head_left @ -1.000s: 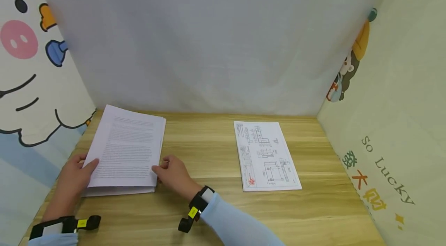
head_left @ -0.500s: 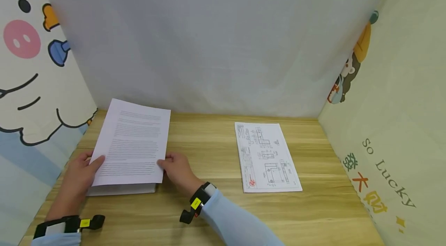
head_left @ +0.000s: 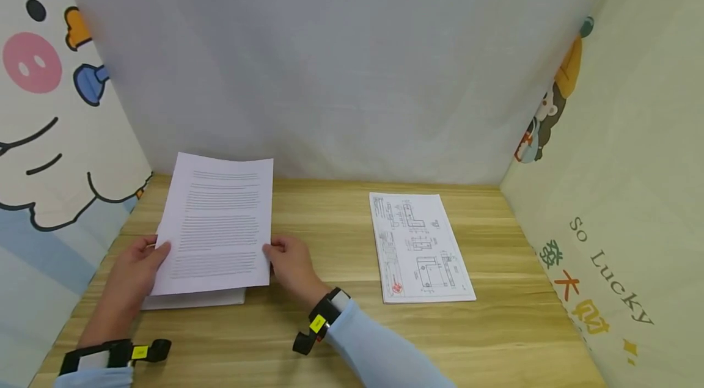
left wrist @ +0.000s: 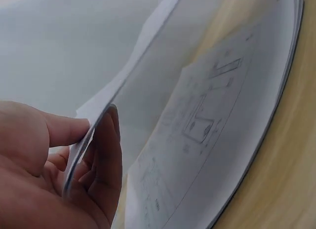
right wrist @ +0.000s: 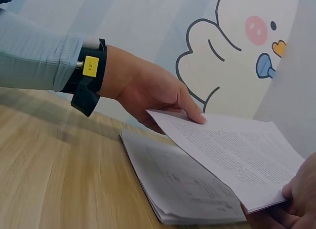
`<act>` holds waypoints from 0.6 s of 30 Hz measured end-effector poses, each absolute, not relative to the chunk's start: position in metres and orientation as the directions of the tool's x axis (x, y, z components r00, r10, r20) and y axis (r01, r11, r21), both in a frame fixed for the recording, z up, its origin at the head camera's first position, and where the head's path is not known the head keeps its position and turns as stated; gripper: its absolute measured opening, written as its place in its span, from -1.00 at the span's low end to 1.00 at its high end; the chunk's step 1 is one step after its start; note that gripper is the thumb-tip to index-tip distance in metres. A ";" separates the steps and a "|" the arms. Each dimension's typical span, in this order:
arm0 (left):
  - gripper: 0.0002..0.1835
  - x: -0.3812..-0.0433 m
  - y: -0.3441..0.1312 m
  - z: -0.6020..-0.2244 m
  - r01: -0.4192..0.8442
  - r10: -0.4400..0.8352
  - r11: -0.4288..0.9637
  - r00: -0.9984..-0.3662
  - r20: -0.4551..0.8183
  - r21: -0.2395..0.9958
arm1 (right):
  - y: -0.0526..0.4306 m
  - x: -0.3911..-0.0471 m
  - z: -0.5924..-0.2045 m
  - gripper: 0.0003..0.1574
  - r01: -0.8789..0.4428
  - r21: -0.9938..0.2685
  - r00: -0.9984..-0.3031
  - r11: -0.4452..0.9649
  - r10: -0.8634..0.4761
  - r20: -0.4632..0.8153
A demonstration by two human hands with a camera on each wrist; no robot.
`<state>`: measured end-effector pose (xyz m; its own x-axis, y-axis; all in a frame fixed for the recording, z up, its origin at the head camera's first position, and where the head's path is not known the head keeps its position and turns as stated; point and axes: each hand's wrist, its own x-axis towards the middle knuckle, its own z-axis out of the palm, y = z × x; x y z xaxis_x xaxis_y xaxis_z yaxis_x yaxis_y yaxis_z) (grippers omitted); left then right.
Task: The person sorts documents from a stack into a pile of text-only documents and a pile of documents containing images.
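Several thin sheets of printed paper [head_left: 220, 217] are held up, tilted, by both hands. My left hand [head_left: 134, 266] pinches their left edge, thumb on top and fingers underneath, as the left wrist view shows. Opposite it, my right hand [head_left: 291, 263] pinches the right edge, with its thumb over the text. Under the raised sheets lies a stack of paper [left wrist: 222, 115] with line drawings on its top page. A gap separates the two in the left wrist view. In the head view only the stack's front strip shows.
A second stack of paper [head_left: 420, 247], with technical drawings and a red mark, lies farther right on the wooden table [head_left: 319, 223]. A grey curtain [head_left: 330, 70] hangs behind. Printed panels stand at the left [head_left: 49, 131] and right [head_left: 605, 162].
Both hands have lifted the printed sheets and moved them slightly right, off the stack beneath. More of the stack's front strip shows. The right-hand stack has stayed put.
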<state>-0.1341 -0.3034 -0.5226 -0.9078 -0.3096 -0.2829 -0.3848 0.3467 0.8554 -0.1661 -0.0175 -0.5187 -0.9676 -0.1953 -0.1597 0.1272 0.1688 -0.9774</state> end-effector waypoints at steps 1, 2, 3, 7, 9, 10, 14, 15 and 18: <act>-0.17 -0.135 -0.299 -0.523 -0.376 -0.305 0.353 -0.912 -0.275 0.857 | -0.013 -0.166 -0.519 -0.74 0.117 -0.977 -0.971 0.178 -0.187 -0.150; -0.18 -0.136 -0.295 -0.524 -0.368 -0.297 0.358 -0.916 -0.269 0.858 | -0.008 -0.167 -0.520 -0.73 0.108 -0.977 -0.974 0.184 -0.177 -0.141; -0.20 -0.136 -0.289 -0.525 -0.361 -0.293 0.361 -0.919 -0.263 0.860 | -0.002 -0.167 -0.521 -0.73 0.094 -0.976 -0.977 0.197 -0.168 -0.128; -0.28 -0.140 -0.262 -0.527 -0.338 -0.276 0.340 -0.928 -0.250 0.877 | 0.022 -0.168 -0.523 -0.74 0.056 -0.973 -0.988 0.226 -0.130 -0.087; -0.32 -0.140 -0.249 -0.527 -0.327 -0.265 0.332 -0.933 -0.245 0.885 | 0.035 -0.168 -0.524 -0.74 0.042 -0.967 -0.990 0.253 -0.117 -0.074; -0.34 -0.141 -0.243 -0.527 -0.321 -0.256 0.328 -0.936 -0.243 0.888 | 0.041 -0.168 -0.524 -0.74 0.041 -0.964 -0.991 0.262 -0.109 -0.072; -0.37 -0.142 -0.221 -0.526 -0.303 -0.202 0.335 -0.948 -0.246 0.892 | 0.065 -0.165 -0.525 -0.72 0.050 -0.951 -0.995 0.304 -0.066 -0.073; -0.38 -0.143 -0.216 -0.526 -0.298 -0.188 0.333 -0.951 -0.247 0.894 | 0.071 -0.165 -0.526 -0.72 0.050 -0.950 -0.996 0.309 -0.054 -0.070; -0.42 -0.146 -0.199 -0.527 -0.282 -0.148 0.318 -0.958 -0.246 0.905 | 0.089 -0.162 -0.526 -0.70 0.050 -0.942 -0.998 0.332 -0.022 -0.060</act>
<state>-0.1456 -0.1988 -0.5266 -0.9578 -0.1485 -0.2462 -0.2820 0.3179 0.9052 -0.1617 0.0886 -0.5264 -0.9979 -0.0220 -0.0604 0.0497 0.3318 -0.9421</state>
